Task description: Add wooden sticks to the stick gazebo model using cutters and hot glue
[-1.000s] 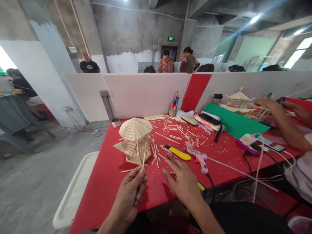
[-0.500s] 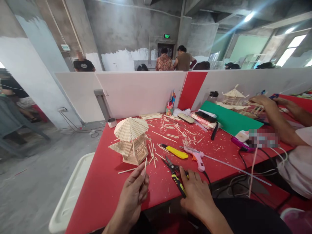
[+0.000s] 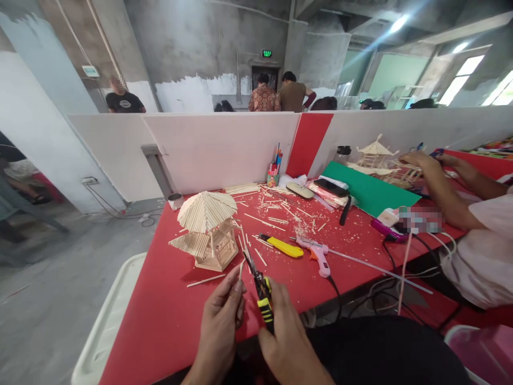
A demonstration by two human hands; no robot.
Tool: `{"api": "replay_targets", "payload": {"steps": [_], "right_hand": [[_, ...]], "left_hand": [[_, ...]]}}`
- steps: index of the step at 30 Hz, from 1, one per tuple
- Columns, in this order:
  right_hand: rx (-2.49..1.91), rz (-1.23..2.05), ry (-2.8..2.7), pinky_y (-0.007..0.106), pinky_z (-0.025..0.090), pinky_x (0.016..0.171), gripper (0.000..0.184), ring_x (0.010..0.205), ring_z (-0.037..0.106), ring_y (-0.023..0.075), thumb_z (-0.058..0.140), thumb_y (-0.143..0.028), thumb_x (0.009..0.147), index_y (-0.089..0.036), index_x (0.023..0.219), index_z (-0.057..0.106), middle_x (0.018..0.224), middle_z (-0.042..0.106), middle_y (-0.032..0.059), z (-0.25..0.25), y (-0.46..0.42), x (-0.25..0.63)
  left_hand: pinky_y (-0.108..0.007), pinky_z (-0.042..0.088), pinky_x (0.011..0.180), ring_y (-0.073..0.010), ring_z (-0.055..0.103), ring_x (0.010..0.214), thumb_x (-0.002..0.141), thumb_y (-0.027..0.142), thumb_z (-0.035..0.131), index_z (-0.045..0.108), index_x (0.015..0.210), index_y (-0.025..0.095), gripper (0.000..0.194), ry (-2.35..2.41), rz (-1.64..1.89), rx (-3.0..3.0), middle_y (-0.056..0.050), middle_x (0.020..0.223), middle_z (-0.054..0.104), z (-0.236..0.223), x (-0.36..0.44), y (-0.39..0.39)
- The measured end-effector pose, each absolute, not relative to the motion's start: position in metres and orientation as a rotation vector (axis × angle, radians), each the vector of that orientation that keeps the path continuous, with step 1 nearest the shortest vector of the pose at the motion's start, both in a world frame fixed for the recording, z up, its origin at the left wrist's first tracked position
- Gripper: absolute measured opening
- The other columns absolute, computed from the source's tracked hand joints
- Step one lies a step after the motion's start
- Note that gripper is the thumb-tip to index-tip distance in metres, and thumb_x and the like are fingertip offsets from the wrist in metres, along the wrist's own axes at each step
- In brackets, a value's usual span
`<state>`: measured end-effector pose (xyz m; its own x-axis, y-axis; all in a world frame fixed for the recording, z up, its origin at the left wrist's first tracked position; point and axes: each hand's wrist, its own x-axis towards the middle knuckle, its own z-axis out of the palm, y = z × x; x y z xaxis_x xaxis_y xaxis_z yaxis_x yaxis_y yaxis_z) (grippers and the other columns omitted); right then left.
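Observation:
My left hand (image 3: pixel 224 313) pinches a short wooden stick (image 3: pixel 241 270) between thumb and fingers, its tip pointing up. Wrapped around black and yellow pruning shears (image 3: pixel 264 305) is my right hand (image 3: pixel 284 331). The shears' blades reach up close beside the stick; whether they touch it I cannot tell. Just beyond my left hand stands a small pavilion model (image 3: pixel 212 230) made of wooden sticks, with a pointed roof. One loose stick (image 3: pixel 206 280) lies in front of the model. A yellow utility knife (image 3: pixel 282 246) and a pink glue gun (image 3: pixel 318 254) lie to the right.
Stick offcuts (image 3: pixel 280 206) litter the red table (image 3: pixel 148 321). At the back are a pen cup (image 3: pixel 273 175) and a phone (image 3: pixel 331 186). A green board (image 3: pixel 372 187) lies to the right, where a co-worker's arms (image 3: pixel 441 182) reach in. A white partition (image 3: pixel 224 149) runs behind.
My right hand has lifted the shears off the table and brought them left, next to the stick in my left hand. The whole view has shifted slightly.

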<state>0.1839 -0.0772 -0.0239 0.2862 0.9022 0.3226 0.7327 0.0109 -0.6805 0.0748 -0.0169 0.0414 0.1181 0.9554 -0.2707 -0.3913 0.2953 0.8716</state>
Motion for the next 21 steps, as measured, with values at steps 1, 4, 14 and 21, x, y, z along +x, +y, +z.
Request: {"api": "replay_targets", "payload": {"steps": [1, 4, 14, 21], "right_hand": [[-1.765, 0.26, -1.489, 0.041, 0.038, 0.105, 0.071, 0.132, 0.037, 0.0264, 0.047, -0.015, 0.071, -0.018, 0.14, 0.03, 0.142, 0.04, 0.0104, -0.028, -0.076, 0.178], [-1.778, 0.225, -1.509, 0.045, 0.035, 0.106, 0.074, 0.133, 0.035, 0.0279, 0.047, -0.016, 0.072, -0.019, 0.143, 0.025, 0.143, 0.039, 0.0114, -0.034, -0.073, 0.168], [-1.838, 0.279, -1.505, 0.051, 0.038, 0.104, 0.072, 0.132, 0.035, 0.0343, 0.052, -0.02, 0.074, -0.017, 0.143, 0.028, 0.142, 0.04, 0.0138, -0.039, -0.076, 0.155], [-1.778, 0.349, -1.448, 0.043, 0.04, 0.104, 0.065, 0.131, 0.04, 0.028, 0.048, -0.023, 0.081, -0.019, 0.142, 0.027, 0.142, 0.042, 0.012, -0.034, -0.078, 0.143]], "left_hand": [[-0.013, 0.028, 0.04, -0.0018, 0.036, 0.043, 0.064, 0.04, 0.078, 0.067, 0.113, 0.02, 0.053, 0.989, 1.131, 0.747, 0.007, 0.052, 0.048, 0.041, 0.075, -0.018], [-0.013, 0.03, 0.039, -0.0022, 0.038, 0.043, 0.065, 0.039, 0.077, 0.068, 0.112, 0.021, 0.05, 1.021, 1.178, 0.801, 0.005, 0.056, 0.054, 0.042, 0.075, -0.022], [-0.028, 0.054, 0.083, -0.0208, 0.065, 0.099, 0.058, 0.037, 0.081, 0.073, 0.099, 0.023, 0.044, 1.028, 1.263, 0.723, -0.003, 0.101, 0.073, 0.038, 0.077, -0.026], [-0.035, 0.049, 0.095, -0.0264, 0.057, 0.115, 0.06, 0.038, 0.08, 0.072, 0.102, 0.021, 0.046, 1.026, 1.288, 0.754, -0.006, 0.114, 0.069, 0.036, 0.074, -0.029]]}}
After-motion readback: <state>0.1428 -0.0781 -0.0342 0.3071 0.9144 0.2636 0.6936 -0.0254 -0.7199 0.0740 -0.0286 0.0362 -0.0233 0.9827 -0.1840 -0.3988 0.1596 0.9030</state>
